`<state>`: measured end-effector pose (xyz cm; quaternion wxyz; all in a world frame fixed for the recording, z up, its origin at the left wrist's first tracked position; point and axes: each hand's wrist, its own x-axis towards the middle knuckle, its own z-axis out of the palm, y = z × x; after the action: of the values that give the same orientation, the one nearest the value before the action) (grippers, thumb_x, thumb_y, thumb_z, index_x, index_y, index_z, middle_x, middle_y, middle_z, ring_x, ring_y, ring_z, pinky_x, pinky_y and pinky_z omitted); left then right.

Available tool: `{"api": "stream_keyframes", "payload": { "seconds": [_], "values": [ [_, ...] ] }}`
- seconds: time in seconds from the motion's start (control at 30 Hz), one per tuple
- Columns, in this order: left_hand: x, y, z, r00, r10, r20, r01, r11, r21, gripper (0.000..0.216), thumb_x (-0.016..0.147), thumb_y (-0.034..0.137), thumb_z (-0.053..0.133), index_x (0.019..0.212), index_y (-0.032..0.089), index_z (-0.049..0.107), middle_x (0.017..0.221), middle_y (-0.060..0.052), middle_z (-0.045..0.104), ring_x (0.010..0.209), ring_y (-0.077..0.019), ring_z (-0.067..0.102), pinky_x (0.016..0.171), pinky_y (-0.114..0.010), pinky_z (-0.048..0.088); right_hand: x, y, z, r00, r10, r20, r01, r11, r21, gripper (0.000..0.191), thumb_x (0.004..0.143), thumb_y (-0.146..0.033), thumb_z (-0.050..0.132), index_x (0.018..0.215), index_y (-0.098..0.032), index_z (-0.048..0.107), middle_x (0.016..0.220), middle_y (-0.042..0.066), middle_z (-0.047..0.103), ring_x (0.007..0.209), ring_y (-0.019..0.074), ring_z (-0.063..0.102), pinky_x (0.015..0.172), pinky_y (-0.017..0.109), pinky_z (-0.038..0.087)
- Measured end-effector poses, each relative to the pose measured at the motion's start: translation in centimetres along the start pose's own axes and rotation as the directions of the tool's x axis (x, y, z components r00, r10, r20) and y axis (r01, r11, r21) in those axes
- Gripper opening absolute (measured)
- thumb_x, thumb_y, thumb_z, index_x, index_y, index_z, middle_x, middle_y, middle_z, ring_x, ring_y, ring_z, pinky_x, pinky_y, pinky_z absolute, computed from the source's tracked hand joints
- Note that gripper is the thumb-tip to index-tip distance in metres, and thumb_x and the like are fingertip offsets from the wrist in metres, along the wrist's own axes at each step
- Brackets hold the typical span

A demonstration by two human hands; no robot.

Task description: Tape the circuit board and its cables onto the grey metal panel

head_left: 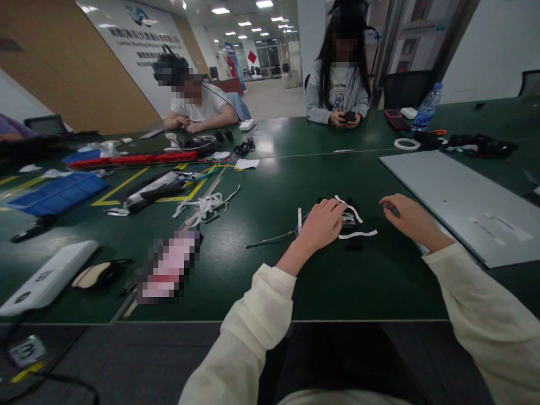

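My left hand (323, 224) rests curled on a small black object (351, 222) lying on the green table (261, 270). White paper strips (358, 233) lie across and around that object. A thin cable (270, 240) runs from it to the left. My right hand (405, 216) hovers just right of the object, fingers bent and pinched on something small and dark that I cannot name. Both arms wear cream sleeves.
A grey board (459, 197) lies to the right. A water bottle (427, 107) and tape roll (407, 143) stand behind it. Two people sit across the table. A blue tray (59, 194), a red bar (135, 159), tangled strips (202, 206) and a white case (48, 275) fill the left.
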<state>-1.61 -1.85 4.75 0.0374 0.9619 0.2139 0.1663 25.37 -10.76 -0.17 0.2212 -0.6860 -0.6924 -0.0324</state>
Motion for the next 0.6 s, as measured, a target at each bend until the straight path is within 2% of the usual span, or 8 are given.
{"api": "stream_keyframes", "payload": {
  "seconds": [0.1,0.17,0.27,0.37,0.43,0.47,0.6],
  "values": [
    [-0.1,-1.2,0.6,0.998,-0.059,0.021,0.059,0.998,0.012,0.037,0.094,0.027,0.042,0.130,0.016,0.044,0.133,-0.011,0.048,0.123,-0.0238,0.043,0.101,-0.042,0.038,-0.2,2.5,0.4,0.987,0.123,-0.105,-0.136,0.983,-0.127,0.039,0.087,-0.036,0.044,0.119,-0.016,0.055,0.117,0.016,0.056,0.110,0.0290,0.051,0.095,0.044,0.040],
    [-0.3,-2.1,1.1,0.995,-0.060,0.076,0.060,0.998,0.008,0.041,0.096,0.035,0.040,0.132,0.017,0.043,0.135,-0.011,0.047,0.127,-0.0250,0.040,0.105,-0.046,0.033,-0.7,4.4,0.6,0.953,0.250,-0.172,-0.281,0.941,-0.187,0.045,0.089,-0.039,0.041,0.125,-0.015,0.052,0.128,0.019,0.050,0.120,0.0322,0.043,0.097,0.049,0.036],
    [-0.5,-3.1,1.5,0.984,-0.042,0.171,0.046,0.999,-0.018,0.045,0.097,0.042,0.034,0.134,0.019,0.043,0.138,-0.010,0.047,0.130,-0.0253,0.040,0.108,-0.050,0.029,-1.8,7.0,0.8,0.860,0.450,-0.241,-0.501,0.835,-0.228,0.054,0.091,-0.050,0.034,0.134,-0.018,0.045,0.142,0.021,0.035,0.130,0.0386,0.028,0.095,0.058,0.032],
    [-0.7,-3.5,1.6,0.977,-0.027,0.212,0.035,0.999,-0.035,0.049,0.097,0.046,0.032,0.139,0.022,0.038,0.143,-0.009,0.044,0.134,-0.0260,0.035,0.109,-0.053,0.024,-2.5,9.2,1.0,0.749,0.642,-0.165,-0.663,0.717,-0.217,0.061,0.090,-0.060,0.028,0.134,-0.020,0.045,0.143,0.024,0.031,0.131,0.0447,0.020,0.090,0.066,0.025],
    [-0.7,-3.5,1.6,0.974,-0.025,0.227,0.033,0.999,-0.032,0.052,0.096,0.049,0.031,0.140,0.023,0.036,0.145,-0.008,0.042,0.137,-0.0272,0.031,0.110,-0.057,0.020,-2.6,10.2,1.2,0.694,0.715,-0.085,-0.712,0.666,-0.222,0.066,0.089,-0.064,0.025,0.132,-0.019,0.046,0.140,0.027,0.034,0.128,0.0464,0.023,0.088,0.069,0.022],
    [-0.7,-3.6,1.6,0.972,-0.025,0.233,0.033,0.999,-0.030,0.054,0.095,0.051,0.032,0.141,0.024,0.036,0.146,-0.008,0.042,0.137,-0.0279,0.030,0.110,-0.058,0.018,-2.6,10.5,1.3,0.685,0.726,-0.061,-0.718,0.658,-0.229,0.067,0.089,-0.065,0.024,0.131,-0.018,0.047,0.138,0.027,0.035,0.127,0.0464,0.025,0.087,0.071,0.020],
    [-0.5,-3.9,1.7,0.971,-0.024,0.238,0.029,0.999,-0.017,0.064,0.091,0.057,0.039,0.143,0.022,0.032,0.146,-0.011,0.042,0.137,-0.0286,0.031,0.111,-0.056,0.017,-2.4,10.8,1.5,0.706,0.707,-0.045,-0.692,0.676,-0.252,0.068,0.088,-0.065,0.020,0.131,-0.019,0.046,0.138,0.027,0.036,0.125,0.0454,0.027,0.087,0.073,0.017]
  ]
}}
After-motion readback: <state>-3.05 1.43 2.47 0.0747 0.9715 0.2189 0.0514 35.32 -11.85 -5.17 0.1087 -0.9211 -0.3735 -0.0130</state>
